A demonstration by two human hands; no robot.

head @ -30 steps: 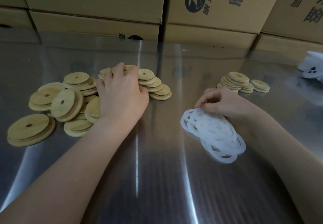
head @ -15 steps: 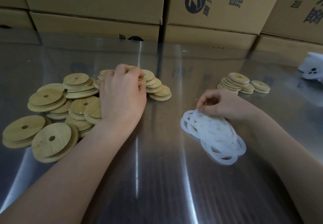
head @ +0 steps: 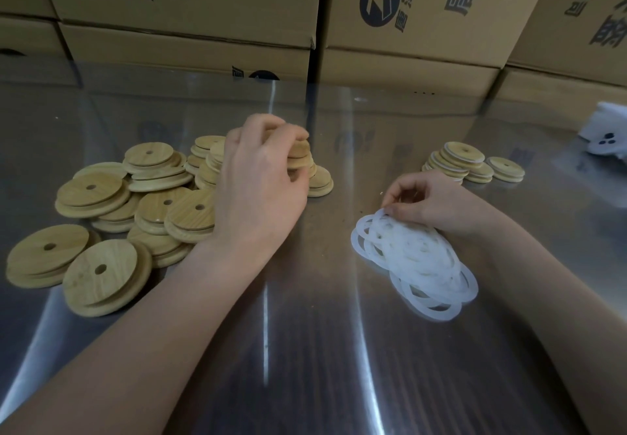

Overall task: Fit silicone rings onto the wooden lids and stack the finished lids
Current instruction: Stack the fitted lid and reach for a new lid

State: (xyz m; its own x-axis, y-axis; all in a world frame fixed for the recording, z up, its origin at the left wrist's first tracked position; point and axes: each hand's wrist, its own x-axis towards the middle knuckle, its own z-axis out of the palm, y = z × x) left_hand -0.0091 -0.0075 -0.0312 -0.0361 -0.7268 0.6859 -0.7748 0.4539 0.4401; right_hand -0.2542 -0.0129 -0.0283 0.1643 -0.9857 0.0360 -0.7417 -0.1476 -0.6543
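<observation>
Left hand [head: 261, 183] has its fingers curled round wooden lids [head: 298, 156] at the far end of the loose lid pile [head: 135, 210], which spreads out to its left. How many lids it holds I cannot tell. Right hand [head: 431, 200] pinches the edge of one silicone ring [head: 376, 219] on top of the ring heap [head: 414, 261], which lies just in front of it. I judge the step to be the picking up of one lid and one ring. Next, both hands should meet over the surface [head: 305, 349] between them, and the ring must be stretched round the lid's narrower step. Finished lids [head: 464, 163] lie beyond the right hand.
</observation>
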